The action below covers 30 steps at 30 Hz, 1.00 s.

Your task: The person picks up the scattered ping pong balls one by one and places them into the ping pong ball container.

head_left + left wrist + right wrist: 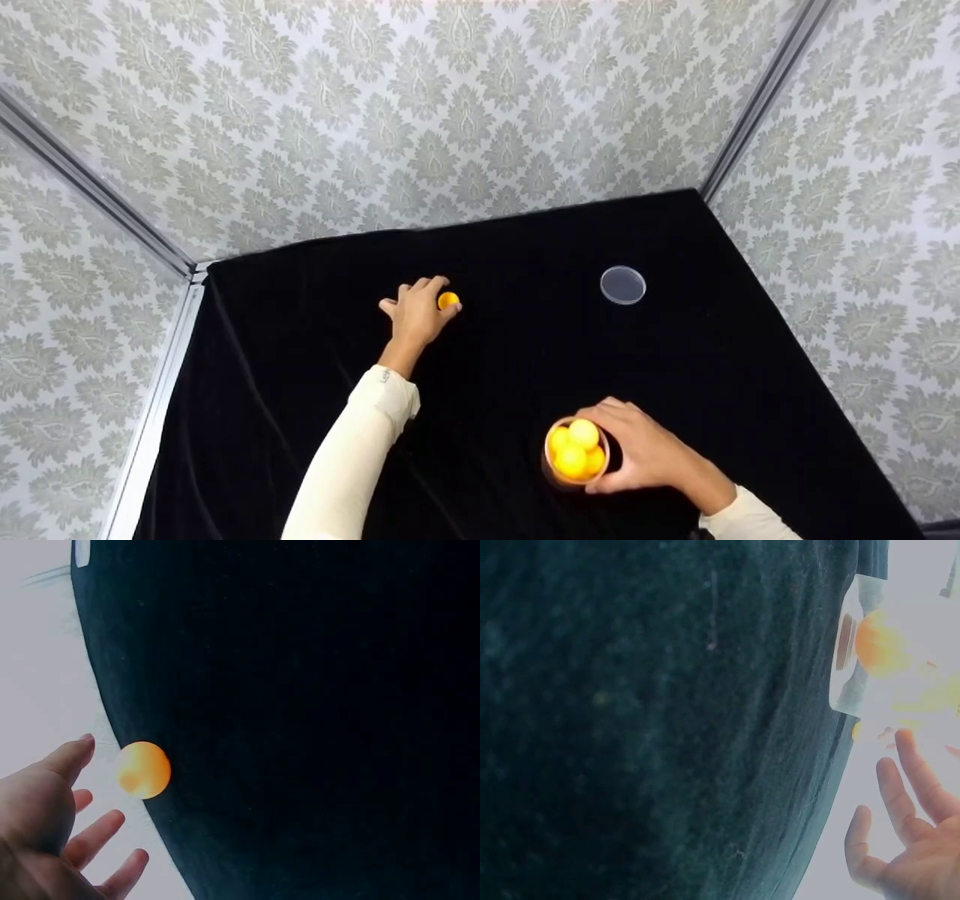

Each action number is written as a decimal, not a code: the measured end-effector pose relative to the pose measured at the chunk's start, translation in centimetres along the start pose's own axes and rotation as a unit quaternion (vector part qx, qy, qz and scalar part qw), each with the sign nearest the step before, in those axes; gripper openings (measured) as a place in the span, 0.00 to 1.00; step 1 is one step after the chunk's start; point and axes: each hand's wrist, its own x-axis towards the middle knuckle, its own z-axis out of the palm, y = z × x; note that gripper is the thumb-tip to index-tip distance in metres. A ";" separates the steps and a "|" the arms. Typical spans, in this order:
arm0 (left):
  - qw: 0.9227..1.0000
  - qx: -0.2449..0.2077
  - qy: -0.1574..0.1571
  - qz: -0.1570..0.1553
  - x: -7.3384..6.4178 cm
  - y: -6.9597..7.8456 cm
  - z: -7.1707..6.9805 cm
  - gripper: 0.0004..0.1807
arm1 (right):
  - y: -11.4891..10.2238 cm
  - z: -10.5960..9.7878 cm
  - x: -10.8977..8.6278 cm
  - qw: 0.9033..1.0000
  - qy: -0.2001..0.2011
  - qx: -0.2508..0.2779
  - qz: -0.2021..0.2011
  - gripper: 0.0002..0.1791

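My left hand (418,311) reaches over the black cloth with fingers spread round a single orange ball (448,300). In the left wrist view, the ball (144,770) shows beyond the thumb and fingers, with a gap between. Nearer the front, my right hand (637,446) is at the right side of a clear round container (551,474), thumb and fingers on either side of it. Several orange balls (571,459) fill that container to its rim. The right wrist view has the container (851,701) lying past the extended fingers (922,780), with an orange ball (879,645) visible through its wall.
A clear round disc like a lid (622,285) lies on the black cloth (525,337) at the back right. Patterned wall panels (465,112) with metal posts (765,97) stand behind and beside the table.
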 end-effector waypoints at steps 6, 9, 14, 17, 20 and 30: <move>1.000 0.007 -0.013 -0.008 0.3 0.0 1.0 0.29 | 0.0 0.0 0.0 1.000 -0.005 0.002 0.008 0.50; 1.000 0.012 -0.018 -0.011 0.4 -0.1 1.4 0.29 | 0.0 0.0 -0.1 1.000 -0.011 0.000 0.014 0.51; 0.999 0.015 -0.027 -0.021 0.5 -0.4 2.0 0.28 | 0.0 0.0 -0.1 1.000 -0.007 -0.001 0.007 0.50; 0.999 0.019 -0.030 -0.025 0.5 -0.6 2.3 0.28 | 0.1 0.0 0.0 1.000 -0.003 0.001 0.001 0.50; 0.999 0.023 -0.032 -0.025 0.6 -0.7 2.4 0.28 | 0.1 0.0 0.0 1.000 -0.002 0.001 0.000 0.50; 0.999 0.035 -0.031 -0.026 0.5 -0.7 2.5 0.25 | 0.1 0.0 0.0 1.000 -0.004 -0.003 0.001 0.50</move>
